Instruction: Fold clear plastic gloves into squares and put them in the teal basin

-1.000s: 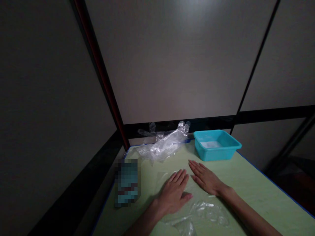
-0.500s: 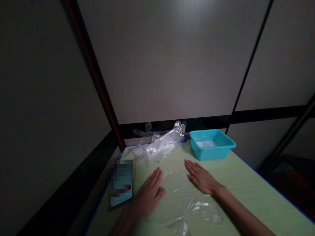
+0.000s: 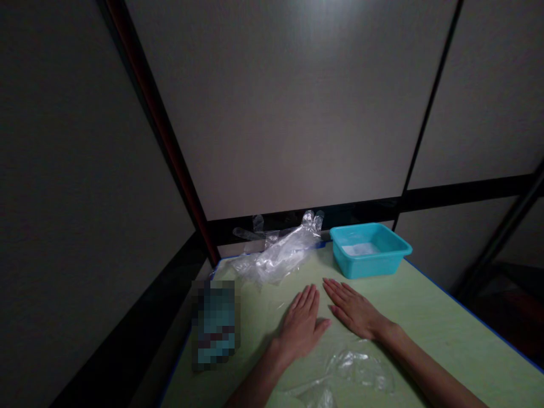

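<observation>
Both palms press flat on a clear plastic glove (image 3: 355, 365) spread on the pale green table. My left hand (image 3: 300, 326) lies with its fingers together and pointing away, thumb stuck out to the right. Close beside it, my right hand (image 3: 352, 309) rests flat with its fingers angled to the far left. Part of the thin glove is hidden under the hands, and its outline is hard to see. A heap of clear plastic gloves (image 3: 276, 258) lies at the table's far edge, some fingers sticking up against the wall.
A turquoise plastic basin (image 3: 369, 266) with something white inside stands at the far right of the table (image 3: 446, 345). At the left edge lies a flat, blurred-out object (image 3: 216, 326), like a phone or tablet. A panelled wall (image 3: 297, 124) rises behind.
My left hand has slid to the right over the plastic, toward my right hand. My right hand has stayed nearly in place; the view has shifted slightly.
</observation>
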A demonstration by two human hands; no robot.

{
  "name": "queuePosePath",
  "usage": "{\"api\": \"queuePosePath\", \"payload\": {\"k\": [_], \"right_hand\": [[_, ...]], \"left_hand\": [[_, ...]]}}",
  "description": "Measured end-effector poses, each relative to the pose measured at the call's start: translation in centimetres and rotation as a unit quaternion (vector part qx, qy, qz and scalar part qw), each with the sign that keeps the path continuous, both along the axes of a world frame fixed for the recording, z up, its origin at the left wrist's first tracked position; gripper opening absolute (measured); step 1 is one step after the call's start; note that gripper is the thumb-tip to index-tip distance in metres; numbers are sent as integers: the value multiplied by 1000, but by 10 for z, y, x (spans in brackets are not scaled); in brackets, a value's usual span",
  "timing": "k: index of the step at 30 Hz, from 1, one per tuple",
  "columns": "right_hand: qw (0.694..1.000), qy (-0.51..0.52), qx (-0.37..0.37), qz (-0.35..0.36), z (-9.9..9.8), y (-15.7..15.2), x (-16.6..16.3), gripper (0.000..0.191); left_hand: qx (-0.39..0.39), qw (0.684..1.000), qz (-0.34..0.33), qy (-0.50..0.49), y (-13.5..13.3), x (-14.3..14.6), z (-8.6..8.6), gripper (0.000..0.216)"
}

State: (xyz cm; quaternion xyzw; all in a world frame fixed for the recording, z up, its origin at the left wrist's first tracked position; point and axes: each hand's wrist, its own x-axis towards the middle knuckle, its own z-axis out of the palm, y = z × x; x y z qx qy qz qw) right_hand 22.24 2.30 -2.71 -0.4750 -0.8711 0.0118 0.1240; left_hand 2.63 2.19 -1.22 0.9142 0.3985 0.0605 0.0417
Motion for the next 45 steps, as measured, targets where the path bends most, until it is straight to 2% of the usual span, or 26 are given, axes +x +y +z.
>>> {"api": "queuePosePath", "payload": {"k": [6,10,15,20,24,27,29,34,40,45], "right_hand": [[1000,-10,-1,-5,1,0,0,52],[1000,-25,-11,-7,4,0,0,52],[999,-23,-23,-5,4,1,0,53],[999,35,-30,-7,5,1,2,53],[997,81,-12,-17,8,0,5,49],[996,89,-1,-23,13,-1,7,45],[995,92,4,-25,17,-2,8,43],[997,76,12,-16,20,-4,5,41],[998,55,8,-31,19,-4,4,45],[997,73,19,-22,27,-9,5,45]], "left_hand": [[11,999,48,16,4,-53,1,57],[10,996,80,24,6,-70,-3,59],[26,995,97,10,6,-71,-8,61],[20,995,101,-16,7,-72,-11,60],[21,987,99,-127,9,-76,-12,53],[54,967,85,-234,7,-77,-7,43],[74,960,62,-261,4,-77,-3,37],[92,964,21,-249,-2,-74,0,35],[92,959,68,-260,1,-73,-5,30],[89,957,98,-257,2,-73,-4,30]]}}
